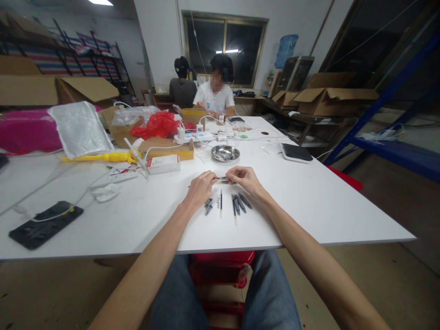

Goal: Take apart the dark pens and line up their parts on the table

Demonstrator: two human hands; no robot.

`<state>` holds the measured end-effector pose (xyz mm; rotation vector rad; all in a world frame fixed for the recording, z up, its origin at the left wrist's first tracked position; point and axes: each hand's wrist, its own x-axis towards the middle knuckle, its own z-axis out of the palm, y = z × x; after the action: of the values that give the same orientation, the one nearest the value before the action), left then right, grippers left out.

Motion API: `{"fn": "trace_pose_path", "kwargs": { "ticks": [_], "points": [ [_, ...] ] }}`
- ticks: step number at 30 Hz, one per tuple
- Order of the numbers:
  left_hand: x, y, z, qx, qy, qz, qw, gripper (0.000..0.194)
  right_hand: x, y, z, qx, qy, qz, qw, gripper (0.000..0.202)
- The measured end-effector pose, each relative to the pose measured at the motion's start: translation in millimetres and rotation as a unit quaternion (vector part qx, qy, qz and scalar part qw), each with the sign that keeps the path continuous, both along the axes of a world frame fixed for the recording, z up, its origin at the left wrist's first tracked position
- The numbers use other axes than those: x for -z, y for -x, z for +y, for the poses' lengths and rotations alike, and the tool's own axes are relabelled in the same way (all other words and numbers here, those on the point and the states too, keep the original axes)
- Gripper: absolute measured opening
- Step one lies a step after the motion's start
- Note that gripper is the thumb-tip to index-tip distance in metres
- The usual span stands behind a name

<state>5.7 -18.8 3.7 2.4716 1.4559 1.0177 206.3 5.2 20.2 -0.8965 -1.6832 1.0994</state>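
Fingertips pinched, my left hand (202, 187) and my right hand (244, 178) meet over the white table (330, 211). Between them they hold a thin, dark pen refill (221, 178); its ends are hidden by the fingers. Just beneath it shows another refill (224, 182) with a yellowish part. Closer to the table's front edge lie a single refill (221, 204), several dark pen barrels (239, 203) fanned out, and one more refill (234, 208) beside them. A small group of dark pen caps (208, 206) rests below my left hand, with tiny parts (218, 200) next to it.
Beyond my hands stands a shiny metal bowl (225, 153). To the left are a small white box (163, 164), a power strip (195, 136), a red plastic bag (158, 124) and a black phone-like slab (46, 224). A black-topped device (296, 153) lies right. A person (215, 94) sits opposite.
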Motion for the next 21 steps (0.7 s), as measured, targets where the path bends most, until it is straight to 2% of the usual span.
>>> {"fn": "trace_pose_path", "kwargs": {
  "ticks": [6,9,11,13,18,21],
  "points": [
    [2.0,-0.7,0.5,0.022,0.001,0.012,1.0,0.019,7.3,5.4,-1.4,-0.062,0.014,-0.013,0.998,0.039],
    [2.7,0.0,1.8,0.015,0.002,0.005,1.0,0.019,4.8,0.0,-1.3,-0.012,-0.015,-0.031,0.999,0.044],
    [2.6,0.8,2.2,0.007,0.002,-0.002,1.0,0.02,3.6,-9.5,-2.9,0.039,-0.055,-0.049,0.997,0.04],
    [2.0,1.5,2.0,0.004,0.005,-0.008,1.0,0.019,5.4,-23.3,-7.7,0.061,-0.08,-0.082,0.992,0.035],
    [0.4,1.4,0.0,0.006,0.004,-0.013,1.0,0.02,16.9,-59.2,-35.5,0.019,-0.05,-0.193,0.98,0.037],
    [0.9,1.1,-0.2,0.009,0.001,-0.012,1.0,0.02,16.0,-69.4,-53.6,0.006,-0.066,-0.245,0.967,0.04]
  ]
}}
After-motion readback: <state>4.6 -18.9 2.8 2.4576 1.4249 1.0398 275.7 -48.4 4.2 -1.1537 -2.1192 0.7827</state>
